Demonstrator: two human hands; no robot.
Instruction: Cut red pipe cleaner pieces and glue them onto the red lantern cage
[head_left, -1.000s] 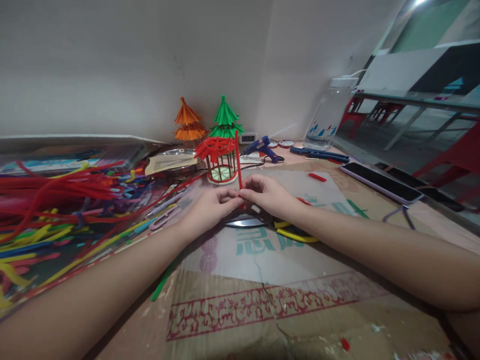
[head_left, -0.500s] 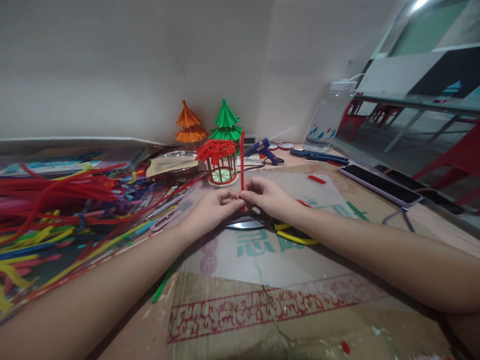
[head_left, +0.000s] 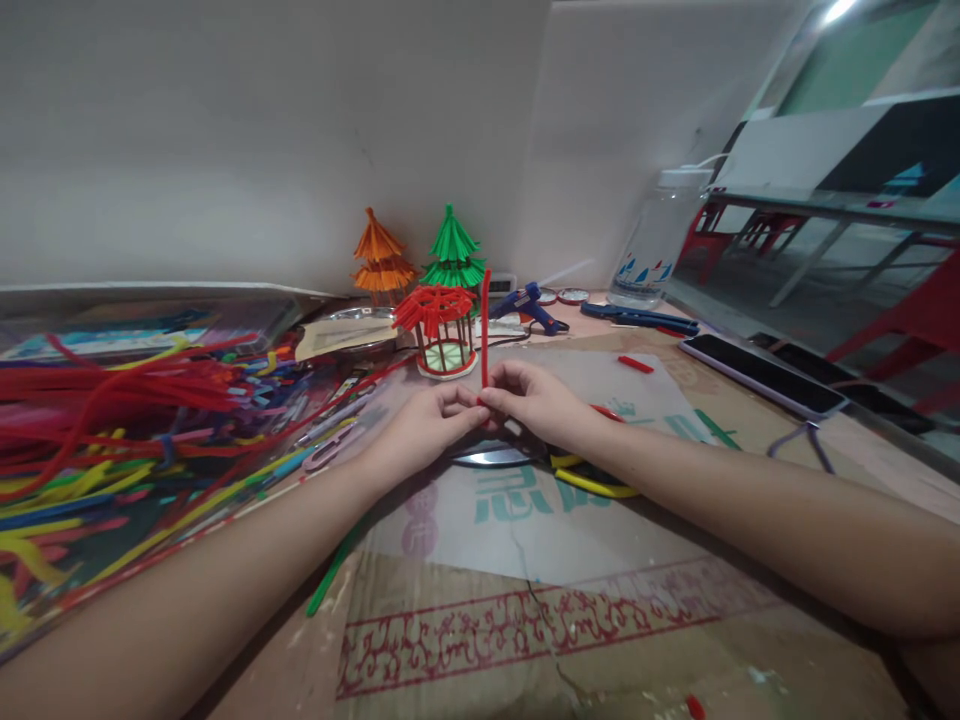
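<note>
A red pipe cleaner [head_left: 485, 330] stands upright between my fingertips, its lower end hidden by them. My right hand [head_left: 529, 397] pinches it near the bottom. My left hand [head_left: 442, 415] is closed, thumb against fingers, at a small red bit of the same pipe cleaner. Just behind my hands stands a small pavilion model [head_left: 444, 335] with a red roof, dark posts and a pale round base. Beneath my hands lies a round metal dish [head_left: 491, 457], mostly covered by them. Yellow-handled scissors [head_left: 596, 485] rest beside my right wrist.
Pipe cleaners [head_left: 135, 400] of several colours heap at left. Orange [head_left: 379, 255] and green [head_left: 452, 250] tower models stand at the back, near a blue glue gun [head_left: 531, 305]. To the right are a clear bottle [head_left: 645, 240], blue pliers [head_left: 637, 318] and a phone [head_left: 761, 375].
Both hands keep their grip on the red pipe cleaner with hardly any movement. The whole view has shifted slightly, so everything sits a little lower.
</note>
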